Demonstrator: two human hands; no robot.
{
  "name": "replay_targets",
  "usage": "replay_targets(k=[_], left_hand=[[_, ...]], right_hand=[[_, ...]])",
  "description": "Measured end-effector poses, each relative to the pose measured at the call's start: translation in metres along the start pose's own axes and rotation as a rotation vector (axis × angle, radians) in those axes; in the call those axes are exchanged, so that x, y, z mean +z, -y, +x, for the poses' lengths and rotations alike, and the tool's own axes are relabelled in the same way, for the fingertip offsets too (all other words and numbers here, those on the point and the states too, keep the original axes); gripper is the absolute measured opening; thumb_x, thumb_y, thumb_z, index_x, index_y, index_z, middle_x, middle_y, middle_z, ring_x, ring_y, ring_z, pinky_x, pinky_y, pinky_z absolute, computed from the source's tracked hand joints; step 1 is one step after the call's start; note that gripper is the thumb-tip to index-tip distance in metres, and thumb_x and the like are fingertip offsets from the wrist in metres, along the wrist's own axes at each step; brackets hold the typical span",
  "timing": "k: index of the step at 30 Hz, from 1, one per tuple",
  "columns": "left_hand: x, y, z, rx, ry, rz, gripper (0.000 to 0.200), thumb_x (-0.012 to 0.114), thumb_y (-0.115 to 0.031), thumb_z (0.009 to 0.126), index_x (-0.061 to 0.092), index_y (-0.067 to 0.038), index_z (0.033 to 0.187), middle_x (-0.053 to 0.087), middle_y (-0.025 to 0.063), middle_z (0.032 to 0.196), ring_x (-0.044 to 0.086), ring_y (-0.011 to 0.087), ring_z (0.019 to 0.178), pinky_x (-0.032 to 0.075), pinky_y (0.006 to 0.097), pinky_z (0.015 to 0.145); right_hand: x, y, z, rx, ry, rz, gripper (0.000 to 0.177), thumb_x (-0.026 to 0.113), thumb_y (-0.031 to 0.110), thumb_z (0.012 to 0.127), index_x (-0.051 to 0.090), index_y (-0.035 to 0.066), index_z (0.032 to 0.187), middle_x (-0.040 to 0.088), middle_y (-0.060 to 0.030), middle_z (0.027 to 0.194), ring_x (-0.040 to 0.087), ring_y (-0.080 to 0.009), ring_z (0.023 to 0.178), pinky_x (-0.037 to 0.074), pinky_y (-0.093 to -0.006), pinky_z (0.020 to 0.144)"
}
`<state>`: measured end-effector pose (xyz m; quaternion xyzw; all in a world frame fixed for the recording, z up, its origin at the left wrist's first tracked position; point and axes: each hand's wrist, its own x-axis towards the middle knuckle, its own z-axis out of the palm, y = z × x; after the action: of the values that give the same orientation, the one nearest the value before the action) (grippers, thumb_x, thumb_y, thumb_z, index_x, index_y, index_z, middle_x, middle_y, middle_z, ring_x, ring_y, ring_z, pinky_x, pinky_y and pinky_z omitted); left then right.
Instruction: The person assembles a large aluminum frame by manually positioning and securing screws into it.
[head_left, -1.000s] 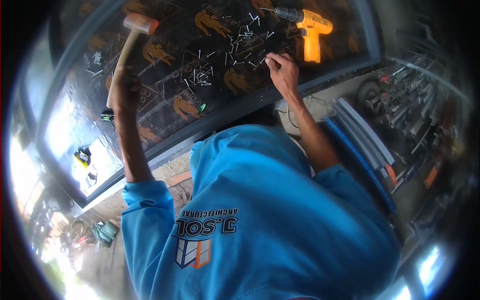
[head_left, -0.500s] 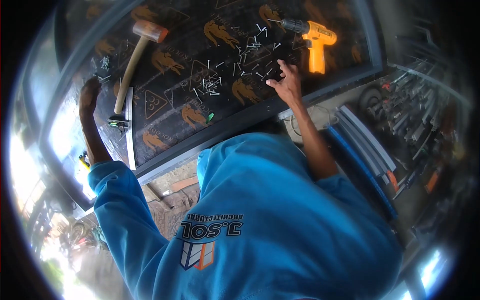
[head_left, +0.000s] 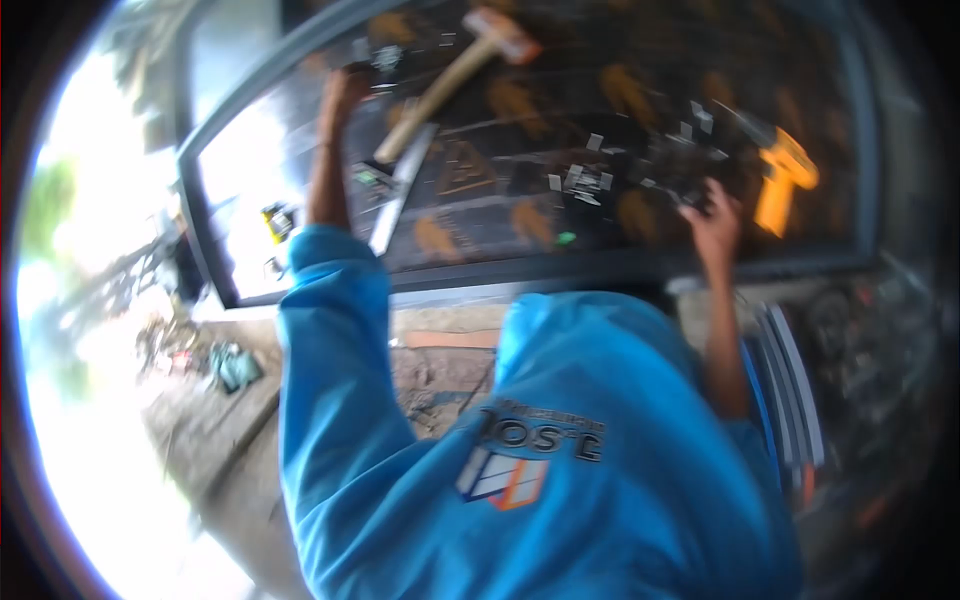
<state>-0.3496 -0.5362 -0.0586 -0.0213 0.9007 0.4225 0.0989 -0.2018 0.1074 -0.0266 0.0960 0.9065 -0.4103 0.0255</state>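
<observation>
One left hand, 11 o'clock, opening and hold indiscernible | right hand, 2 o'clock, fingers parted, nothing visibly gripped | screws, 1 o'clock | hammer, 12 o'clock

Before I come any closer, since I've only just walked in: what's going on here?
A person in a blue top is working over a dark board. The left hand is beside a small cluster of metal pieces; blur hides whether it grips anything. The right hand, thumb and fingers apart, is near more scattered pieces, just left of a yellow drill. Neither hand is on the drill or the mallet, which lies between the hands.
</observation>
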Motion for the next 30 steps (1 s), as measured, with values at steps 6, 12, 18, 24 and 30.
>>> replay_targets(k=[6,12,18,24,30], left_hand=[[0.012,-0.072,-0.001,-0.232,-0.101,0.323,0.023,0.060,-0.017,0.077,0.071,-0.014,0.096,0.069,0.0061,0.096,0.068,0.0249,0.080,0.054,0.0350,0.074],[0.019,-0.038,0.017,-0.001,-0.048,0.595,0.022,0.056,-0.021,0.080,0.069,-0.015,0.096,0.067,0.0091,0.100,0.065,0.0306,0.091,0.053,0.0403,0.077],[0.017,-0.052,0.014,-0.062,-0.057,0.632,0.022,0.055,-0.020,0.080,0.068,-0.014,0.096,0.067,0.0099,0.100,0.064,0.0323,0.091,0.053,0.0415,0.077],[0.013,-0.052,0.013,-0.072,-0.074,0.489,0.026,0.059,-0.019,0.077,0.069,-0.015,0.100,0.068,0.0094,0.100,0.066,0.0293,0.089,0.052,0.0383,0.078],[0.011,-0.063,0.003,-0.195,-0.096,0.182,0.031,0.066,-0.015,0.073,0.068,-0.013,0.104,0.068,0.0079,0.103,0.067,0.0266,0.089,0.052,0.0351,0.079]], right_hand=[[-0.005,-0.008,0.002,0.019,0.040,-0.121,0.066,0.080,0.010,0.064,0.056,0.011,0.125,0.050,-0.0091,0.096,0.048,-0.0180,0.074,0.046,-0.0319,0.069],[-0.005,0.000,0.001,0.051,0.071,-0.118,0.066,0.080,0.012,0.065,0.055,0.011,0.126,0.051,-0.0103,0.099,0.048,-0.0193,0.080,0.046,-0.0325,0.071],[-0.004,-0.005,0.002,0.049,0.075,-0.145,0.066,0.081,0.012,0.064,0.055,0.011,0.125,0.050,-0.0107,0.100,0.048,-0.0193,0.080,0.046,-0.0329,0.071],[-0.006,0.001,0.002,0.065,0.077,-0.141,0.066,0.081,0.013,0.064,0.055,0.011,0.125,0.050,-0.0095,0.099,0.047,-0.0187,0.080,0.046,-0.0329,0.072],[-0.006,-0.002,0.003,0.054,0.074,-0.141,0.066,0.082,0.015,0.065,0.055,0.011,0.125,0.049,-0.0089,0.098,0.046,-0.0182,0.079,0.045,-0.0326,0.072]])
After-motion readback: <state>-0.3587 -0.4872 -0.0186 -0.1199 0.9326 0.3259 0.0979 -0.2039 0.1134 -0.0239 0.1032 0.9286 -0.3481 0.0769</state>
